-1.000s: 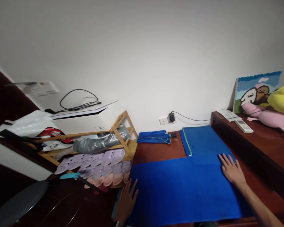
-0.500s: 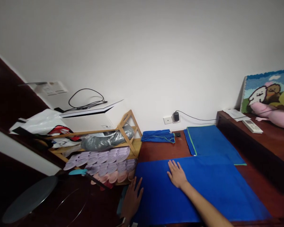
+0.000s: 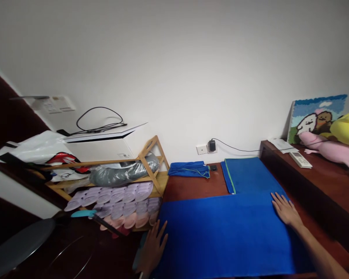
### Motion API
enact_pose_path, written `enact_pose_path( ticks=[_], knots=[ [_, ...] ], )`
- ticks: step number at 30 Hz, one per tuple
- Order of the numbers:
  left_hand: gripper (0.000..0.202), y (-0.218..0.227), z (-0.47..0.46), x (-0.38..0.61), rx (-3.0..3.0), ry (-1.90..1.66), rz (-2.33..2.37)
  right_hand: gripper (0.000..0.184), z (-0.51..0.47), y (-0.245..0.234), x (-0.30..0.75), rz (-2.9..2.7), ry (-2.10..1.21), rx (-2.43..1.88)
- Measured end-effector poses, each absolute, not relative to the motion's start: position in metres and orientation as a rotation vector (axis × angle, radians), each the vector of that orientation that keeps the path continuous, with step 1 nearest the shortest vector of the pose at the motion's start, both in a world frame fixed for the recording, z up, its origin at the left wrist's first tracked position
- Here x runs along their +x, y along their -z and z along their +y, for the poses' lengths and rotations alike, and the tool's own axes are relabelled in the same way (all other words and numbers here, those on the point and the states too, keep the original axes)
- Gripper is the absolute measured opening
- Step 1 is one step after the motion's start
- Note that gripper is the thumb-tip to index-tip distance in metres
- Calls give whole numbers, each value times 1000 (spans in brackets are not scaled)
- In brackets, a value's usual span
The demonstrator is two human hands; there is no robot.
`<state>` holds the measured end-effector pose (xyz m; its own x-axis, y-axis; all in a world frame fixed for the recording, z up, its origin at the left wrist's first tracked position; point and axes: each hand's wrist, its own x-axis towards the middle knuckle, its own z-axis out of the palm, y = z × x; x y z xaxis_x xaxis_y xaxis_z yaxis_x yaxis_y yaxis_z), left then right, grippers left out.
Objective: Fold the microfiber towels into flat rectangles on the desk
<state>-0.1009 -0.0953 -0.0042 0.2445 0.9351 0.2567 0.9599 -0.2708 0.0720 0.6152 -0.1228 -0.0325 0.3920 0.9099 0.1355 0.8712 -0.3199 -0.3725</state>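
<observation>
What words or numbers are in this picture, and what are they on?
Nothing can be read for certain.
White box: printed label, too small.
White plastic bag: dark marks, too blurred.
Remote control: markings, too small.
Wall panel: markings, too small.
Big blue cloth: no writing seen.

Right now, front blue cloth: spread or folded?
Spread: the front blue cloth lies flat and wide under the right hand. Hidden layers: cannot tell.

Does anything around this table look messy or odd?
Nothing looks spilled or broken. The small blue cloth by the wall looks loosely bunched, unlike the large blue cloth spread flat under the right hand. A black cable also lies in an untidy loop on the white box.
</observation>
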Motion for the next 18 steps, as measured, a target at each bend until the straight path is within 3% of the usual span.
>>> enact_pose_path(
  ticks=[8, 12, 15, 18],
  knots=[
    [41, -28, -108, -51, -2279, 575, -1504, 69, -129, 41, 618, -1671, -46, -2260],
    [31, -38, -151, 103, -2578, 740, -1209, 67, -128, 37, 619, -1707, -62, -2294],
    [17, -29, -192, 250, -2956, 641, -1022, 65, -126, 38, 618, -1723, -57, -2295],
    [40, -3, -225, 373, -3193, 490, -755, 63, -125, 39, 618, -1740, -58, -2288]
  ],
)
